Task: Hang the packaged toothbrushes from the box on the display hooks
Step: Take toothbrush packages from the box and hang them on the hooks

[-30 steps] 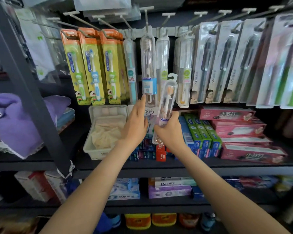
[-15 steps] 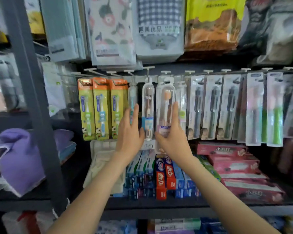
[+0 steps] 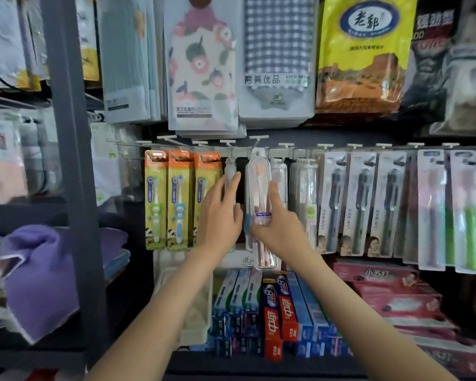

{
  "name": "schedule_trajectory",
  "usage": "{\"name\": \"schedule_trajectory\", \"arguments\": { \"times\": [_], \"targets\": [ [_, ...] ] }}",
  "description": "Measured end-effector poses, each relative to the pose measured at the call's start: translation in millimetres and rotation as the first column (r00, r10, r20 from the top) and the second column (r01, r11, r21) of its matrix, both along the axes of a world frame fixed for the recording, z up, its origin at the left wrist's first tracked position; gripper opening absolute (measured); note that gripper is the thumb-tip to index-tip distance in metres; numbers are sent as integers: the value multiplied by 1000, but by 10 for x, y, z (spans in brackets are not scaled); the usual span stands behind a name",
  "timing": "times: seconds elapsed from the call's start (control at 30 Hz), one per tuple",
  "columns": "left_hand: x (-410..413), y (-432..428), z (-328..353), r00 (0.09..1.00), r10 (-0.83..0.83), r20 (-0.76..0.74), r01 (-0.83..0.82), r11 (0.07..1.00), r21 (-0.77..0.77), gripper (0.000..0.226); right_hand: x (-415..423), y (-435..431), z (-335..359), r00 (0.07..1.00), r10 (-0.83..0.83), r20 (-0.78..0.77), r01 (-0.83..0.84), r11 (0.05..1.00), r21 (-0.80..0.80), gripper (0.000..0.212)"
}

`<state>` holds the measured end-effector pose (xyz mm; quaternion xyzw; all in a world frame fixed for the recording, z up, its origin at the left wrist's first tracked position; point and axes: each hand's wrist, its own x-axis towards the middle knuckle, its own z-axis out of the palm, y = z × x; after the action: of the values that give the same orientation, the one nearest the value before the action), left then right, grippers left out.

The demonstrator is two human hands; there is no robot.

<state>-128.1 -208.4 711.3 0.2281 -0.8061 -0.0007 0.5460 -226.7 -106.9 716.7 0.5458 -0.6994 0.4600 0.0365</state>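
Observation:
My right hand (image 3: 279, 226) grips a clear-cased toothbrush (image 3: 259, 193) with an orange head, held upright with its top tab level with a white display hook (image 3: 254, 143). Whether the tab is over the hook I cannot tell. My left hand (image 3: 221, 213) is open, fingers spread, resting against a hanging clear toothbrush pack (image 3: 229, 167) just left of it. More clear-cased toothbrushes (image 3: 304, 188) hang to the right. The box is not in view.
Orange-and-green children's toothbrush cards (image 3: 180, 199) hang left, grey and green toothbrush cards (image 3: 388, 202) right. Toothpaste boxes (image 3: 282, 312) and pink boxes (image 3: 390, 292) fill the shelf below. Towel packs (image 3: 204, 64) hang above. A dark upright post (image 3: 72, 160) stands left, beside purple towels (image 3: 39, 276).
My right hand has raised the clear-cased toothbrush from shelf level up to the hook row. My left hand rose alongside it. The view has tilted upward.

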Motion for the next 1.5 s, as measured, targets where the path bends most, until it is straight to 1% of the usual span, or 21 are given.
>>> {"name": "schedule_trajectory", "arguments": {
  "times": [0.1, 0.27, 0.4, 0.47, 0.5, 0.53, 0.57, 0.63, 0.67, 0.73, 0.77, 0.9, 0.97, 1.03, 1.1, 1.17, 1.23, 1.3, 1.4, 1.5],
  "targets": [
    [-17, -29, 25, 1000, 9, 3, -9, 999, -33, 58, -27, -91, -10, 1000, -14, 19, 14, 1000, 15, 98],
    [-106, -86, 13, 998, 34, 58, -29, 996, -83, 49, -51, -336, -85, 999, -14, 37, 13, 1000, 26, 97],
    [-228, -99, -68, 986, 99, 135, -83, 990, -118, 52, -94, -353, -143, 1000, -25, -15, 26, 997, 77, 94],
    [-282, -73, -127, 978, 146, 149, -129, 984, -120, 56, -136, -291, -154, 995, -40, -93, 47, 996, 80, 81],
    [-307, -57, -154, 978, 167, 128, -151, 980, -128, 58, -156, -249, -150, 988, -57, -146, 68, 995, 71, 71],
    [-338, -47, -174, 979, 180, 99, -166, 976, -138, 61, -189, -215, -157, 981, -87, -174, 94, 995, 30, 63],
    [-370, -43, -190, 980, 186, 70, -175, 974, -147, 64, -230, -197, -176, 979, -119, -166, 114, 993, -44, 60],
    [-427, -34, -212, 981, 188, 45, -179, 971, -156, 70, -330, -211, -229, 967, -190, -172, 152, 965, -214, 61],
    [-448, -33, -216, 980, 193, 41, -184, 970, -162, 74, -384, -243, -247, 946, -239, -219, 180, 948, -261, 63],
    [-482, -41, -211, 977, 209, 38, -200, 964, -178, 78, -479, -323, -275, 899, -315, -305, 241, 936, -257, 68],
    [-495, -48, -213, 976, 215, 36, -205, 962, -183, 80, -504, -362, -270, 885, -337, -322, 272, 934, -232, 70],
    [-524, -101, -241, 972, 235, 17, -227, 952, -204, 82, -579, -465, -245, 880, -332, -339, 301, 943, -143, 76],
    [-529, -86, -258, 968, 252, 1, -247, 950, -192, 79, -615, -418, -252, 894, -309, -326, 269, 949, -162, 71],
    [-555, -12, -277, 965, 263, -20, -263, 951, -160, 81, -651, -273, -281, 898, -300, -323, 235, 946, -224, 65],
    [-631, 118, -299, 970, 242, -16, -241, 958, -158, 83, -707, -45, -326, 880, -312, -358, 208, 931, -299, 62],
    [-767, 289, -349, 978, 208, 15, -201, 960, -196, 81, -830, 235, -371, 855, -337, -393, 194, 913, -360, 59],
    [-934, 485, -414, 985, 164, 48, -149, 961, -233, 78, -1009, 534, -381, 836, -380, -396, 213, 890, -404, 57],
    [-1108, 699, -479, 990, 120, 75, -99, 966, -238, 76, -1253, 829, -353, 800, -455, -391, 260, 851, -457, 56],
    [-1383, 1001, -562, 996, 40, 83, -21, 975, -220, 73, -1712, 1278, -293, 755, -575, -316, 366, 769, -524, 56],
    [-1750, 1300, -601, 994, -30, 103, 52, 976, -211, 70, -2197, 1687, -279, 726, -652, -218, 490, 714, -501, 57]
  ]
}}
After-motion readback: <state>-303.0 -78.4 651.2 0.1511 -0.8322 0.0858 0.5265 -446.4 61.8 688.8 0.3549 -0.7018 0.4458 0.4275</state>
